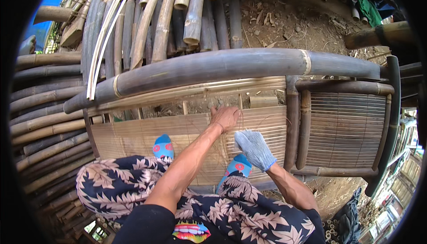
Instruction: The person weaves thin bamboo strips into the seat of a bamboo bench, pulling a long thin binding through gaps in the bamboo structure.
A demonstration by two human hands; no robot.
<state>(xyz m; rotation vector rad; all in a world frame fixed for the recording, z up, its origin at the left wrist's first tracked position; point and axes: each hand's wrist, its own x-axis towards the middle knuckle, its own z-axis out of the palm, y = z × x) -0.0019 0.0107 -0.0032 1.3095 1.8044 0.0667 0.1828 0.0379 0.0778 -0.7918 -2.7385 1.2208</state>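
Note:
A long bamboo bench frame lies across in front of me, its slatted bamboo seat (147, 126) beneath my legs. My left hand (225, 118), bare, reaches to the seat's far edge. Its fingers bend over the outermost bamboo slat (262, 110), beside a gap through which soil shows. Thin reddish strands run loosely around that hand and over the slats. My right hand (255, 149), in a grey knitted glove, hovers nearer to me above the slats. Its gloved fingers are drawn together; whatever they may hold is too small to make out.
A thick dark bamboo pole (209, 66) spans the bench's far side. At right stands a slatted end panel (347, 124) with dark posts. Bamboo poles (49, 110) are stacked at left, and more lie beyond the bench. My socked feet (163, 147) rest on the seat.

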